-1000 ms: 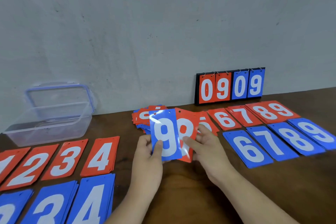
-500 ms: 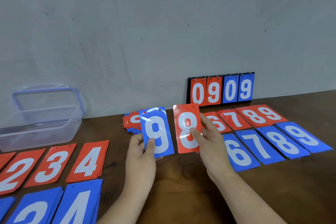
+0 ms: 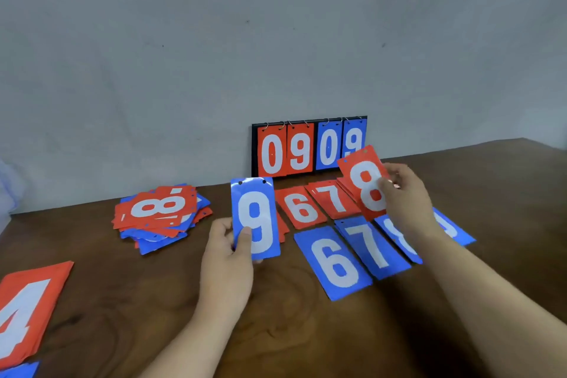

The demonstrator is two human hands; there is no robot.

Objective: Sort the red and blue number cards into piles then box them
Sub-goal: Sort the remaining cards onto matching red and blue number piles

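My left hand [image 3: 225,258] pinches a blue 9 card [image 3: 255,218] upright above the table's middle. My right hand [image 3: 405,196] pinches a red 8 card [image 3: 365,181], tilted, over the back right row of red cards. Flat on the table lie the red 6 [image 3: 300,207] and red 7 [image 3: 333,198], with the blue 6 [image 3: 334,262] and blue 7 [image 3: 372,247] in front of them. My right arm partly hides a blue 8 [image 3: 399,236] and another blue card [image 3: 451,228]. A mixed heap of red and blue cards [image 3: 161,215] sits to the left.
A black flip scoreboard [image 3: 310,147] reading 09 09 leans on the grey wall behind the cards. A red 4 pile [image 3: 26,310] lies at the left edge with a blue card [image 3: 18,371] below it. The brown table [image 3: 129,301] meets the wall at the back.
My right hand has carried the red 8 card up and to the right, over the red piles. The view swung right, so the clear box and the low-number piles left the frame.
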